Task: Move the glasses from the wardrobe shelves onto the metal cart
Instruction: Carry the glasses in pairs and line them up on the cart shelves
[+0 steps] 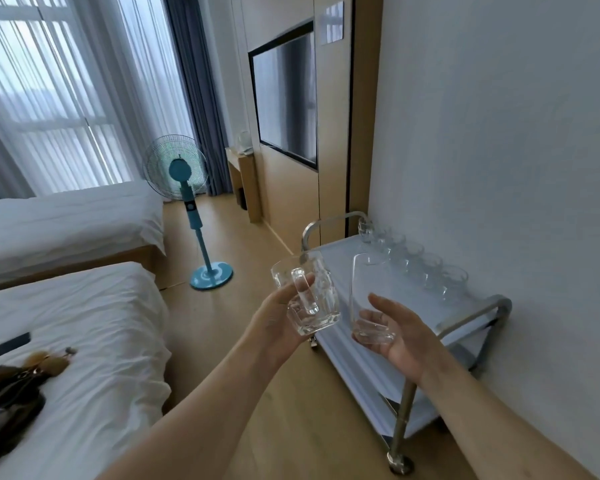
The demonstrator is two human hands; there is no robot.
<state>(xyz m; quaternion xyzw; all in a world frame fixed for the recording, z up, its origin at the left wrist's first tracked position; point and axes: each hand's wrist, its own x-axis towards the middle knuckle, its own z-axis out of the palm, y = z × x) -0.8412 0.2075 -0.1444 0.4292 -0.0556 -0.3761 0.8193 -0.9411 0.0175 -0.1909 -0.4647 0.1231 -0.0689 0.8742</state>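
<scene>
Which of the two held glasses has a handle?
The mug in the left hand; the right hand holds a smooth, handleless tumbler.

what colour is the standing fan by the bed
Teal blue, with a paler grille; the standing fan shows clearly in the head view.

Both hands [343, 327] raised forward, fingers curled gripping.

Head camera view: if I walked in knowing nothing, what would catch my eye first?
Probably the two clear glasses held up mid-frame: a handled mug in the left hand and a smooth tumbler in the right hand. Behind them, a row of glasses lines the wall side of the metal cart. Farther left stands a teal fan.
</scene>
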